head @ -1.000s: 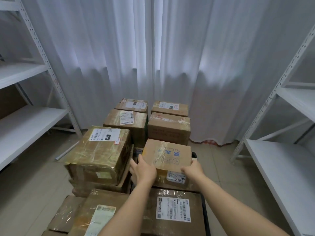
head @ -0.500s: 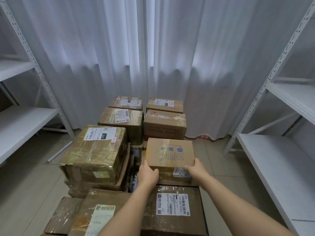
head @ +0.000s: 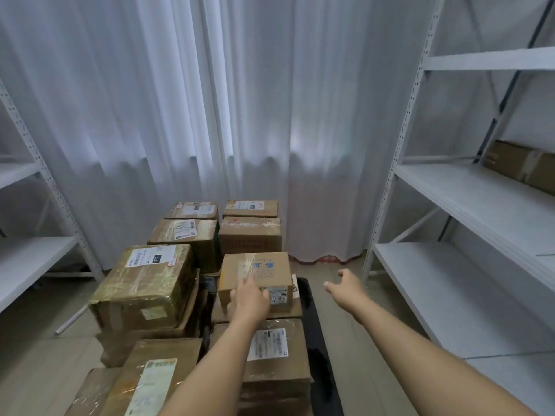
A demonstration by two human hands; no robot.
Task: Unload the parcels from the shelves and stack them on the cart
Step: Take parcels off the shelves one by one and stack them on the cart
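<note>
A small brown parcel with blue print (head: 255, 270) sits on top of the stacked parcels on the black cart (head: 313, 325). My left hand (head: 250, 297) lies over its near top edge with the fingers resting on the cardboard. My right hand (head: 345, 285) hovers in the air to the right of that parcel, off the cart, fingers spread and holding nothing. One brown parcel (head: 522, 165) lies on the middle board of the right shelf (head: 468, 193).
Several taped parcels fill the cart, among them a large one (head: 144, 283) on the left and a labelled one (head: 270, 349) under my left forearm. White curtains hang behind. A white shelf (head: 36, 253) stands at the left, and a loose white bar lies on the floor.
My right hand has let go of the small parcel and moved off to the right. The view has turned right, bringing the right shelf and its parcel into sight.
</note>
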